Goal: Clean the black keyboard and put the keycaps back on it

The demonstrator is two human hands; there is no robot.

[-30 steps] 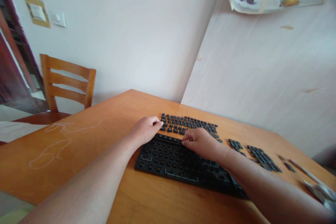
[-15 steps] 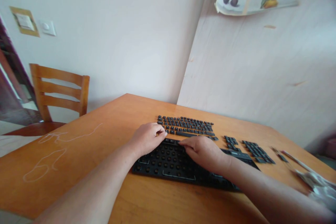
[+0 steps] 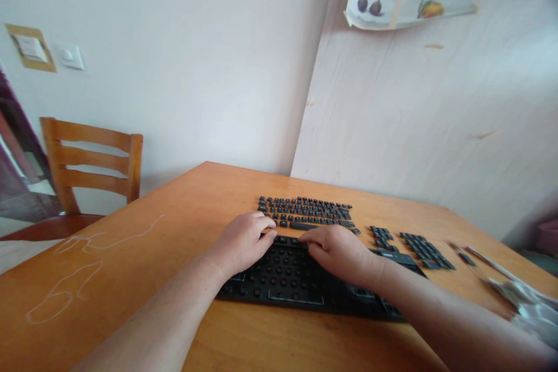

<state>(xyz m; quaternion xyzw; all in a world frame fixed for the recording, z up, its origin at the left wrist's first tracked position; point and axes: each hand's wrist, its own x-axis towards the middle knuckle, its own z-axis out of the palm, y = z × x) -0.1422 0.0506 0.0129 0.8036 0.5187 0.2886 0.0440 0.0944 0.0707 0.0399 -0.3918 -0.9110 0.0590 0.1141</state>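
A black keyboard base (image 3: pixel 283 276) with most of its switches bare lies on the table. Its far row carries a few black keycaps (image 3: pixel 283 239). At the far left corner, my left hand (image 3: pixel 244 244) reaches over the base. Its thumb and fingertips are apart, with nothing visible between them. Over the middle, my right hand (image 3: pixel 340 253) rests with its index fingertip on the far row and its thumb apart below; its other fingers are mostly hidden. Just beyond the base, loose keycaps (image 3: pixel 307 209) lie in keyboard order, including a long space bar (image 3: pixel 304 225).
Two smaller groups of keycaps, a navigation cluster (image 3: pixel 381 235) and a number pad (image 3: pixel 427 250), lie to the right. Slim tools (image 3: pixel 464 256) and a clear plastic bag (image 3: pixel 532 322) are farther right. White string (image 3: pixel 65 279) lies at left, near a wooden chair (image 3: pixel 93 157).
My left hand has moved from a near pinch by the loose keycaps down toward the base's far edge, thumb and fingers parting. My right hand stays at the far row. The view has shifted slightly.
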